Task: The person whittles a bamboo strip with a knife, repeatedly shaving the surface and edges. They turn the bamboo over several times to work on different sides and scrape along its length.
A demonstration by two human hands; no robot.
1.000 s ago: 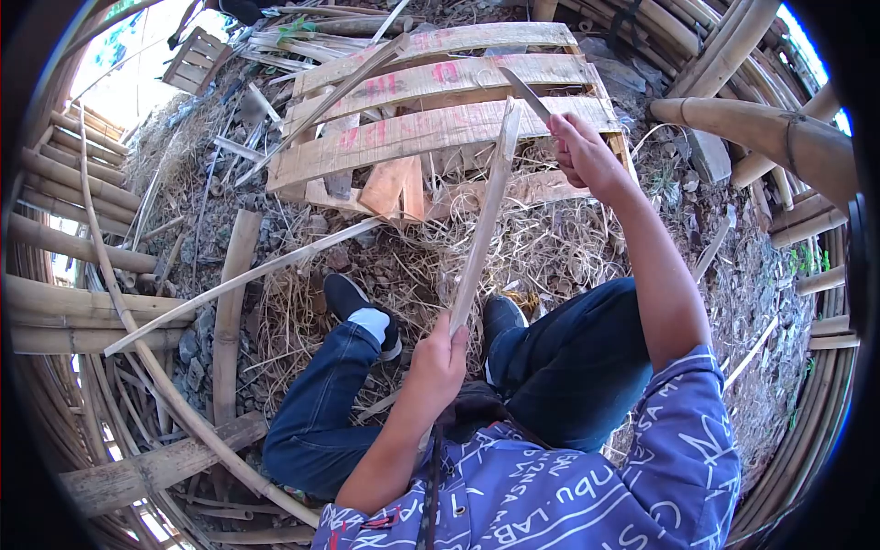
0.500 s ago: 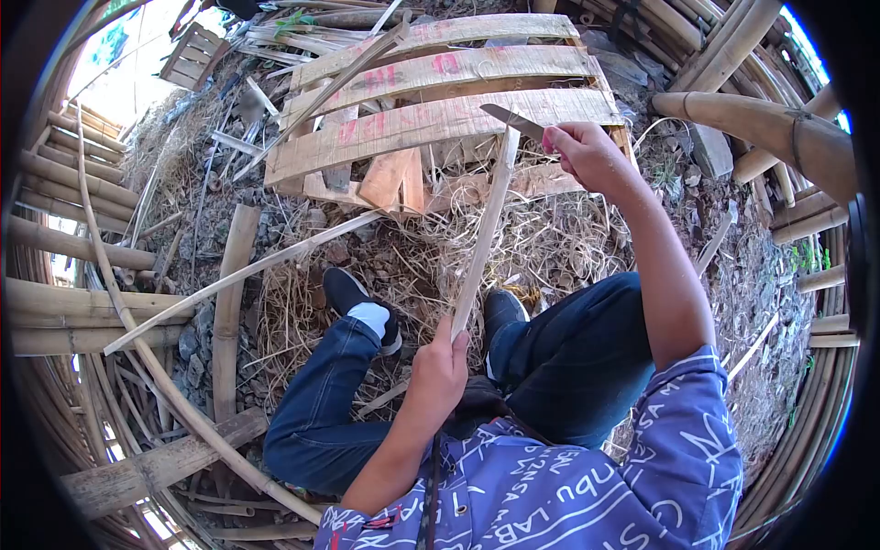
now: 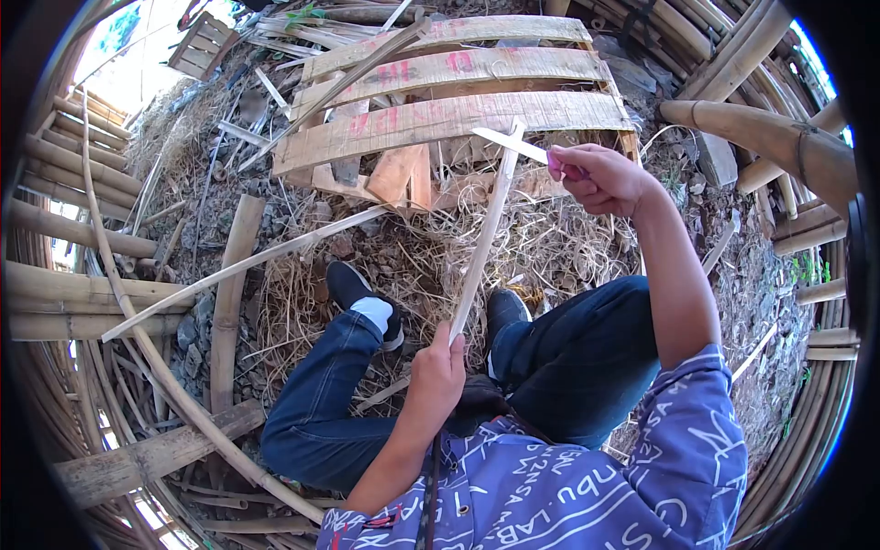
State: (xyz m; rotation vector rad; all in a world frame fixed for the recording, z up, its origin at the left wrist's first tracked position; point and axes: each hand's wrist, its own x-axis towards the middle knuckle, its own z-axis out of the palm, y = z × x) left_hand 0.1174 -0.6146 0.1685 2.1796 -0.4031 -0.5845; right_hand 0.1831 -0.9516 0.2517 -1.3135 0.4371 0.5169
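A thin wooden stick [image 3: 484, 243] is gripped near its lower end by the left hand [image 3: 436, 374], whose fingers are closed around it in front of the body. The stick's long axis is directed away from the person, with a slight lean to the right, and its free end is pointed towards a slatted pallet [image 3: 412, 124]. A knife [image 3: 533, 151] is held by its pink handle in the closed right hand [image 3: 600, 176]. Its blade is pointed left and slightly away, and the stick is crossed by it near the free end; whether the edge is pressed into the wood cannot be told. The stick is held over straw [image 3: 568, 234], above the gap between two dark shoes [image 3: 351, 286]. To the left, a long strip [image 3: 246, 269] is seen slanted, its far end near the pallet.
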